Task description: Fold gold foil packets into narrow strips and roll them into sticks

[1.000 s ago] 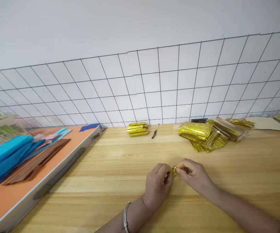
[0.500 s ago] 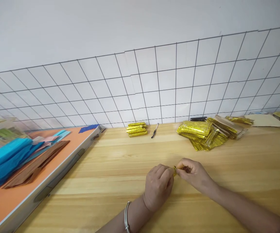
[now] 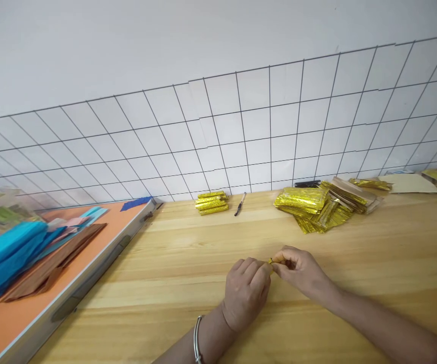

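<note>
A small piece of gold foil [image 3: 270,261] shows between my two hands, low over the wooden table. My left hand [image 3: 247,290] is closed around its left part, which the fingers mostly hide. My right hand [image 3: 298,268] pinches the right end between thumb and fingertips. Beyond the hands, several gold foil rolls [image 3: 211,203] lie together near the wall. To their right is a pen [image 3: 240,205]. Further right sits a pile of folded gold foil strips [image 3: 305,202].
Along the left stands an orange-topped board [image 3: 100,232] with a raised pale edge, carrying blue crepe paper [image 3: 9,258] and a brown paper strip [image 3: 59,263]. A white wall with a black grid [image 3: 241,121] closes off the back. Cardboard [image 3: 410,183] lies at the far right.
Less of the gold foil shows between my hands, and my right fingertips sit slightly closer to my left hand. The whole view has shifted a little.
</note>
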`<state>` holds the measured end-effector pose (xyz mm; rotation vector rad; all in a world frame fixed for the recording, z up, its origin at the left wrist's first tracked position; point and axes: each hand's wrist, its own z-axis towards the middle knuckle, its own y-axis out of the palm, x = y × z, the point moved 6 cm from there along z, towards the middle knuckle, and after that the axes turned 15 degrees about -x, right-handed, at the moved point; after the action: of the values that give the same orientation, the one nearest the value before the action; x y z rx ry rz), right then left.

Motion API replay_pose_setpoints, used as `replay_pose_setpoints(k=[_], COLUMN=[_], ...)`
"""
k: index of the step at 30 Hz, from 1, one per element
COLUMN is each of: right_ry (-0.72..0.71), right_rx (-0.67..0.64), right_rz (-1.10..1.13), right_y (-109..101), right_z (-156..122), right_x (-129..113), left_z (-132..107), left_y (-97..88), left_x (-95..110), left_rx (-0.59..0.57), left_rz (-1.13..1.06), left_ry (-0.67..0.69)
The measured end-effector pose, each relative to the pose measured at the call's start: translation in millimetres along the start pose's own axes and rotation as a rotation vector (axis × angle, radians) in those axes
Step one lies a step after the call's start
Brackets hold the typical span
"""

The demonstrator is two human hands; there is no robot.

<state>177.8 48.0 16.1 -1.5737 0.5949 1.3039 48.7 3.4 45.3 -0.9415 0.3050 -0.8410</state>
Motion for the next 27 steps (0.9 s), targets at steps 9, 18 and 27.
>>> replay_pose_setpoints(k=[9, 18, 27], right_ry=[-0.108, -0.141, -0.038], right_rx=[0.06, 0.099, 0.093], right_rz=[-0.092, -0.087, 0.06], right_y=[-1.2, -14.3, -12.3], right_z=[-3.4, -7.9, -2.3], right_x=[-7.7, -16.5, 3.7], left_z=[-2.7, -2.6, -5.6], left_y=[5.1, 29.7, 35.1], left_x=[-2.9, -30.6, -20.1], left_rx=[-0.045, -0.441, -0.501], left_rz=[-0.17, -1.178, -1.169], left_ry=[-0.049, -0.483, -0.487])
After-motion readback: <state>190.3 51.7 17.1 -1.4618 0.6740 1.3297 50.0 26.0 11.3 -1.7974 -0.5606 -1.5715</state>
